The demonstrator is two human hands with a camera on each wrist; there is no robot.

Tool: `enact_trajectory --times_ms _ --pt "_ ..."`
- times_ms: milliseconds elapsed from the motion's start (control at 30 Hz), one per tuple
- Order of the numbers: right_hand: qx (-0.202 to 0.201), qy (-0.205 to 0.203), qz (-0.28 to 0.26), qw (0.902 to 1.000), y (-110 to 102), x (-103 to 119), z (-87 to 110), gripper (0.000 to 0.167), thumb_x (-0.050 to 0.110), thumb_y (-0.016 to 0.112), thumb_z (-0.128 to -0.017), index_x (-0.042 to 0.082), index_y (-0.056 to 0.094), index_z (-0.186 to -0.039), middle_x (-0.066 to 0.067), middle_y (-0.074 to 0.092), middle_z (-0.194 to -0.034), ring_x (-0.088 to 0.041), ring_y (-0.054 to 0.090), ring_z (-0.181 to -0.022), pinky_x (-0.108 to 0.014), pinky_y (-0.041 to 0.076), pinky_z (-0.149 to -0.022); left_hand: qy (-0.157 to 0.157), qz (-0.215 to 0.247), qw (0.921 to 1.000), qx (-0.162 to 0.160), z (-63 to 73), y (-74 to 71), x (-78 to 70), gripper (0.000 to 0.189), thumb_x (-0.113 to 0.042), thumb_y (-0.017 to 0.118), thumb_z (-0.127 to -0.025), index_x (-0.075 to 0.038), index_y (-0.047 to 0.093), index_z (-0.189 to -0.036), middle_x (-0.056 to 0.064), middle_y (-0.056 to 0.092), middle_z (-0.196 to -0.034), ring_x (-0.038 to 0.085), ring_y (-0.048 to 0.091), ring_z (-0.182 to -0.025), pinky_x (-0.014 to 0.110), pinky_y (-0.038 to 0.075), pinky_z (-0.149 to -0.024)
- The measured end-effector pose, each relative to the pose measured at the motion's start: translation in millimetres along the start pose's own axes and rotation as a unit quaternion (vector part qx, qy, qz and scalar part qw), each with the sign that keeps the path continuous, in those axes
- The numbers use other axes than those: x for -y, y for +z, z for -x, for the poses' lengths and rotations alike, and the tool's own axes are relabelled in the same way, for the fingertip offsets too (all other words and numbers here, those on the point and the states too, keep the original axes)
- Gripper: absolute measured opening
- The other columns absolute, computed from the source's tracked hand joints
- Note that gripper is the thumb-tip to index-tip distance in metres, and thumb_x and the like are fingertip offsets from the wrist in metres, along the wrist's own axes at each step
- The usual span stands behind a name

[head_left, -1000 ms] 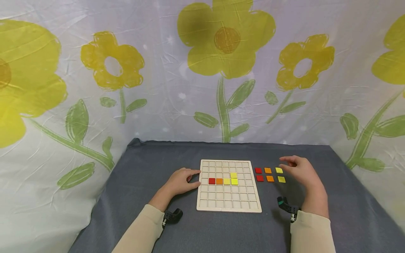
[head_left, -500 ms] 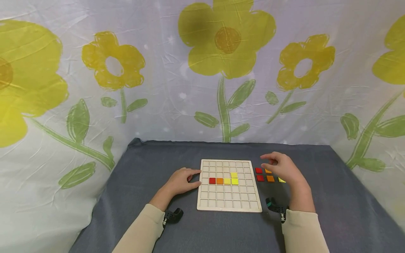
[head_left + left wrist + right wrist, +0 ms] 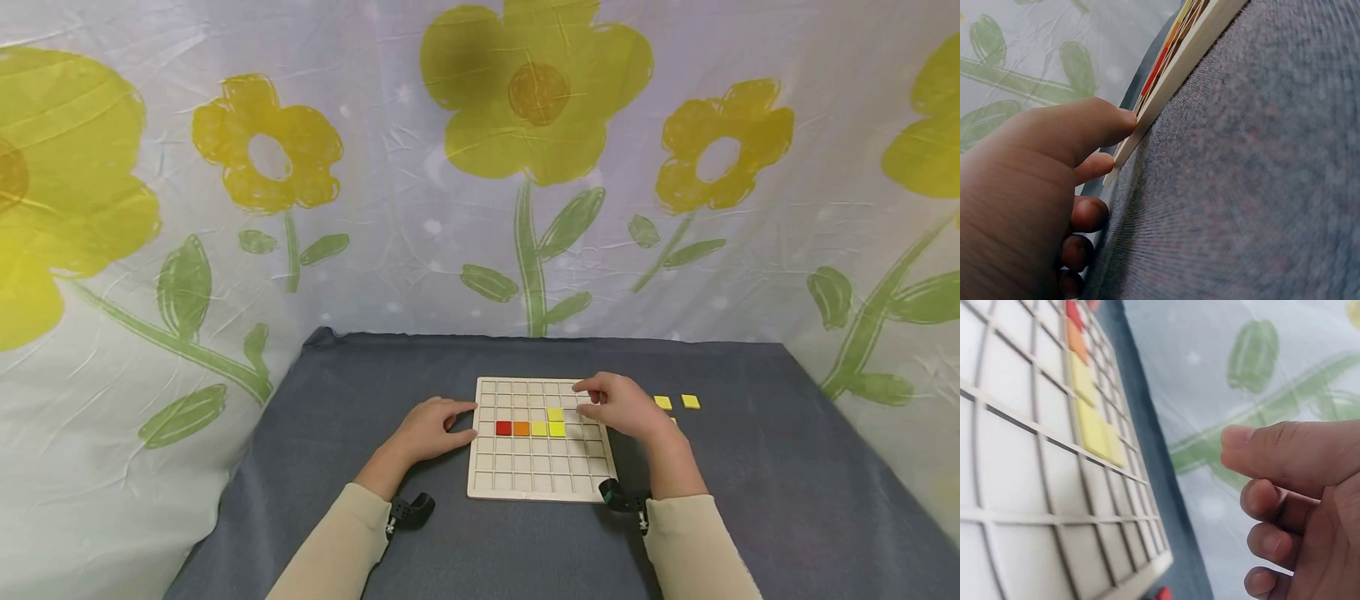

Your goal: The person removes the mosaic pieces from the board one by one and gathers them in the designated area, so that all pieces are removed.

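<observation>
A pale wooden grid board (image 3: 517,483) lies on the dark cloth. One red tile (image 3: 503,428), one orange tile (image 3: 521,428) and two yellow tiles (image 3: 538,428) form a row in its cells. A third yellow tile (image 3: 555,414) sits just behind the row's right end. My left hand (image 3: 431,429) touches the board's left edge with thumb and index finger. Over the board's right side hovers my right hand (image 3: 622,408), thumb and index apart, with nothing seen between them. In the right wrist view, the other fingers of the right hand (image 3: 1310,506) are loosely curled.
Loose yellow tiles (image 3: 691,402) lie on the cloth right of the board, partly covered by the right hand. A bit of red (image 3: 1163,594) shows beyond the board's edge in the right wrist view. A flower-printed sheet (image 3: 405,275) hangs behind.
My right hand has moved left from the loose tiles to above the board's right side. It now covers the loose red and orange tiles. The left hand and board stay put.
</observation>
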State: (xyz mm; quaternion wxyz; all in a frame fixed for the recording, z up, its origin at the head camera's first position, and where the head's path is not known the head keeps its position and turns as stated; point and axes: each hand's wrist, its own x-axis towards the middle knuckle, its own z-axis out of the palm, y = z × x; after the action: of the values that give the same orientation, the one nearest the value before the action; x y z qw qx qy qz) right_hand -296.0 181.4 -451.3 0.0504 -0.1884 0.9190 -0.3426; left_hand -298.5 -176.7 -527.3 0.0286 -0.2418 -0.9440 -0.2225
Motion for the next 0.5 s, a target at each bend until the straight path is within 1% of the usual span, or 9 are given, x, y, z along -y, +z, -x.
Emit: enact_trajectory --times_ms 67,100,233,333,500 --pt "0.013 0.001 0.003 0.9999 7 -1 -3.5 0.038 0.014 0.074 -0.094 0.001 0.070 -0.130 -0.004 0.048 -0.084 -0.019 0.042 -0.074 -0.036 0.035 -0.063 -0.001 0.001 1.0000 0.001 -0.1 -0.5 -0.6 0.051 -0.046 0.073 -0.094 -0.023 0.067 -0.139 -0.008 0.044 -0.066 0.010 0.040 -0.066 0.031 0.034 -0.066" --pt "0.018 0.006 0.002 0.9998 10 -2 -5.1 0.038 0.015 0.074 -0.095 0.002 0.070 -0.130 -0.003 0.048 -0.084 -0.019 0.041 -0.073 -0.036 0.035 -0.063 0.000 0.002 1.0000 0.000 -0.2 -0.6 -0.7 0.051 -0.045 0.073 -0.094 -0.022 0.067 -0.139 -0.008 0.044 -0.067 0.010 0.040 -0.066 0.032 0.034 -0.066" --pt "0.044 0.014 -0.001 0.9990 22 -5 -9.4 0.038 0.012 0.070 -0.096 0.002 0.068 -0.133 -0.003 0.048 -0.076 -0.016 0.033 -0.060 -0.033 0.032 -0.058 0.003 0.002 1.0000 0.000 -0.3 -1.2 -1.5 0.050 -0.044 0.074 -0.094 -0.021 0.068 -0.138 -0.008 0.044 -0.067 0.010 0.040 -0.066 0.032 0.034 -0.065" --pt "0.059 0.014 0.005 0.9981 28 -5 -10.5 0.042 0.008 0.065 -0.095 0.000 0.066 -0.136 -0.003 0.050 -0.070 -0.014 0.029 -0.054 -0.032 0.030 -0.055 0.006 0.003 1.0000 -0.002 -0.2 -1.0 -1.2 0.050 -0.045 0.074 -0.094 -0.020 0.068 -0.137 -0.007 0.044 -0.067 0.010 0.040 -0.066 0.032 0.034 -0.066" --pt "0.068 0.019 0.024 0.9972 35 -6 -11.5 0.045 0.009 0.066 -0.092 -0.001 0.065 -0.136 -0.002 0.053 -0.069 -0.015 0.035 -0.058 -0.033 0.033 -0.059 0.005 0.002 1.0000 -0.001 -0.5 -0.5 0.3 0.050 -0.045 0.073 -0.094 -0.021 0.068 -0.137 -0.007 0.044 -0.067 0.010 0.040 -0.066 0.032 0.035 -0.066"
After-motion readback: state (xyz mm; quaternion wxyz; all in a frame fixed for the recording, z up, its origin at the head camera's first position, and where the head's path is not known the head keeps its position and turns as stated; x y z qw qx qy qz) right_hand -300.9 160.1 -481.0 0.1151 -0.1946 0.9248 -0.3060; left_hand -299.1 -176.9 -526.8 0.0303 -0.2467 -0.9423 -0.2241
